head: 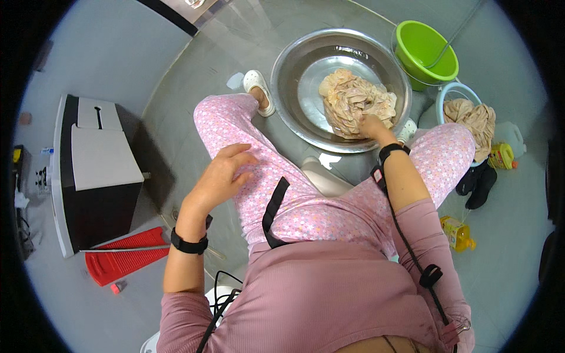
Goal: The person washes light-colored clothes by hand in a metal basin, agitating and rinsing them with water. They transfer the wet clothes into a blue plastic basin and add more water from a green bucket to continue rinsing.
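A wide metal basin [304,70] stands on the floor before me with shallow water in it. Wet beige cloth [348,99] is bunched in its right part. My right hand [373,127] is at the near edge of the cloth, fingers curled and partly hidden in its folds, gripping it. My left hand [227,170] hovers over my left thigh, fingers apart, with nothing in it. Both wrists wear black straps.
A green bucket [404,48] and a light blue bucket [440,108] with beige cloth stand to the right. Near them are a yellow bottle [501,156], dark socks [481,192] and an oil bottle [457,233]. A red washboard [128,260] lies by a cabinet [103,159] at left.
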{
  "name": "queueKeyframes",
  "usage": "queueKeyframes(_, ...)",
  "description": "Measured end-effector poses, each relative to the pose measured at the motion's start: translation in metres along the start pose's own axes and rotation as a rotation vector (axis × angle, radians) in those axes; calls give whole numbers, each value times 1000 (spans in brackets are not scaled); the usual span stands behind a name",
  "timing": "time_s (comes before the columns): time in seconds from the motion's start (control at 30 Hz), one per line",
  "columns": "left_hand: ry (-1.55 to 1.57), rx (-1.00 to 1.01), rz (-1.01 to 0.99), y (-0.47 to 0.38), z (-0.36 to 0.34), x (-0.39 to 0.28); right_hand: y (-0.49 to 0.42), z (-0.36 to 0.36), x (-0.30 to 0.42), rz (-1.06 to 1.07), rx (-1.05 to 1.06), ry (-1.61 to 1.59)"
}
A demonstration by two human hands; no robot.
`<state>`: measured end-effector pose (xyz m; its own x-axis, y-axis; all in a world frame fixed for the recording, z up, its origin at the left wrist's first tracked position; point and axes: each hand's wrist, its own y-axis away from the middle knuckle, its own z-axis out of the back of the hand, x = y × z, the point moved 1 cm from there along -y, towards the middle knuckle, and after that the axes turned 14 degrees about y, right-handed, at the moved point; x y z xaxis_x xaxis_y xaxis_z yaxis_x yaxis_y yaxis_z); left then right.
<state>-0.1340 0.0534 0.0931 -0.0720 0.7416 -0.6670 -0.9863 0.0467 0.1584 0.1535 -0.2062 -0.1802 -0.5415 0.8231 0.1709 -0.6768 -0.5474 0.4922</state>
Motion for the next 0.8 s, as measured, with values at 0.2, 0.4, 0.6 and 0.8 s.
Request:
queueKeyframes(0.2,79,-108,67,-58,-47,29,12,-3,45,420,-205,-172)
queueKeyframes(0.4,16,43,-39,-130,-122,55,32,14,47,177,-284,-243)
queueKeyframes(0.6,191,464,198,-172,-174,77,35,23,34,-99,-270,-691)
queueKeyframes(0.8,-234,672,114,-170,-205,81,35,34,18,7,-22,-1865)
